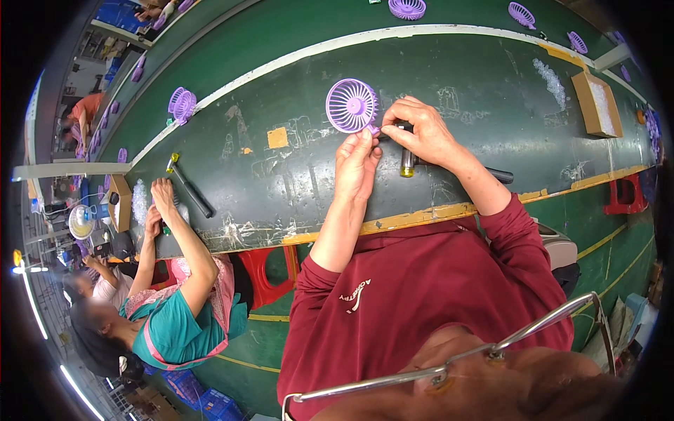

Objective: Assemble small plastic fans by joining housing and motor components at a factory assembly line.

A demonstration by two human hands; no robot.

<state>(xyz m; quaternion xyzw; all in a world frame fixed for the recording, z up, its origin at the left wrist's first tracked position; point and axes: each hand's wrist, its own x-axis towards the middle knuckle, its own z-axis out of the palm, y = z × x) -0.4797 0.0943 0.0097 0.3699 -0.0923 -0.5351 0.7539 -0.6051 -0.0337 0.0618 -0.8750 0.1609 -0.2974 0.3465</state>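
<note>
My left hand (357,158) pinches the short neck of a round purple fan grille (351,105) and holds it up over the bench. Its slatted face is turned toward me. The fingers of my right hand (420,130) are closed together right beside that neck; what they hold, if anything, is too small to make out. Under my right hand and forearm lies a hammer (407,163) with a yellow striking end and a black handle, partly hidden by the wrist.
A cardboard box (595,105) of small clear parts stands at the right, beside a loose pile (550,83) of them. Purple fan parts (182,105) rest along the white divider (309,48). At left, a co-worker (175,316) sits near another hammer (189,186).
</note>
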